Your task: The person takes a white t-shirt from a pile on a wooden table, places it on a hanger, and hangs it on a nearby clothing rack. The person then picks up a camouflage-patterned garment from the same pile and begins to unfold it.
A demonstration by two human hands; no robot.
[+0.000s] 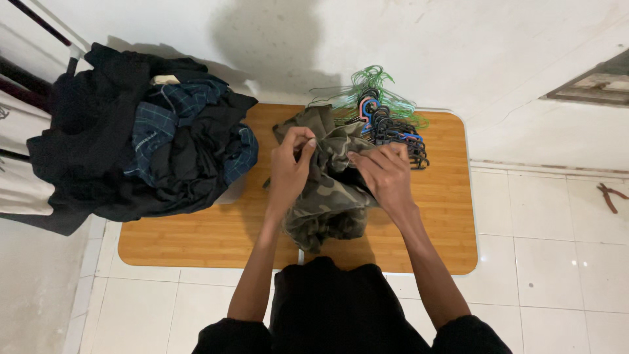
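Both hands grip a crumpled camouflage garment (327,190) above a low wooden table (439,216): left hand (290,172) pinches a fold, right hand (385,174) clutches fabric. Stacked hangers (386,124) lie just beyond the right hand; dark clothes pile (144,137) sits left of the left hand

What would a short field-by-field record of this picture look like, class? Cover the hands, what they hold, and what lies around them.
Left hand: pinching a fold of the camouflage garment
Right hand: gripping the same garment from the other side
Garment state: bunched, lifted partly off the wooden board
Hangers: a heap of green, black and blue ones at the board's far edge, behind the garment
Clothes pile: dark items and a blue checked one, at the board's left end
Pliers: on the tiled floor, far right
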